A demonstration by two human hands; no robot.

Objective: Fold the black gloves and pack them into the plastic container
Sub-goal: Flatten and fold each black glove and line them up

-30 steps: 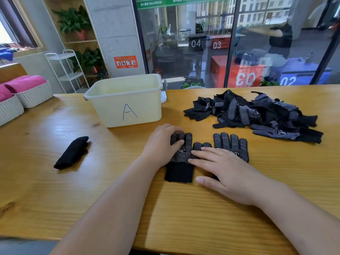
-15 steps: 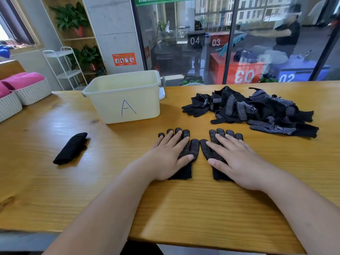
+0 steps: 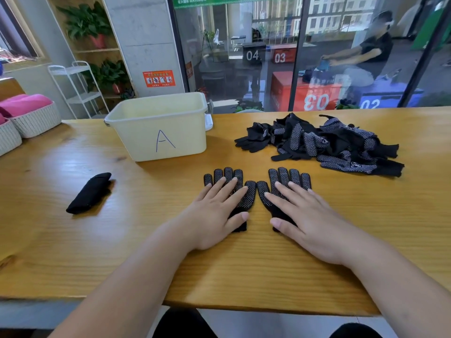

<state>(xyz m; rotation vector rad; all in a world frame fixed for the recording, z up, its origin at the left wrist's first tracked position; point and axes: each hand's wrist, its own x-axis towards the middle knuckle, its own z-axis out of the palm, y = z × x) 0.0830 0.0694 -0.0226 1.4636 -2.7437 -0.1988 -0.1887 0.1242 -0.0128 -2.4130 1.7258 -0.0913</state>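
Just in front of the cream plastic container marked A (image 3: 158, 132), two black dotted knit gloves (image 3: 248, 197) lie flat side by side, thumbs nearly touching, long axes pointing toward the container. The left hand (image 3: 214, 215) and right hand (image 3: 307, 220) each press one glove, fingers straight (gripping nothing). Laying one glove over the other looks next, and either hand is equally near.

I see two black gloves lying flat, side by side, on the desk (image 3: 244, 264), white grip dots up. The left glove (image 3: 247, 198) and right glove (image 3: 285, 175) point away from me, thumbs just beside each other. A loose glove pile (image 3: 324, 145) lies far right. A folded black bundle (image 3: 89, 192) lies at left. The pale yellow plastic container (image 3: 158, 132), marked "A", stands upright and open-topped.
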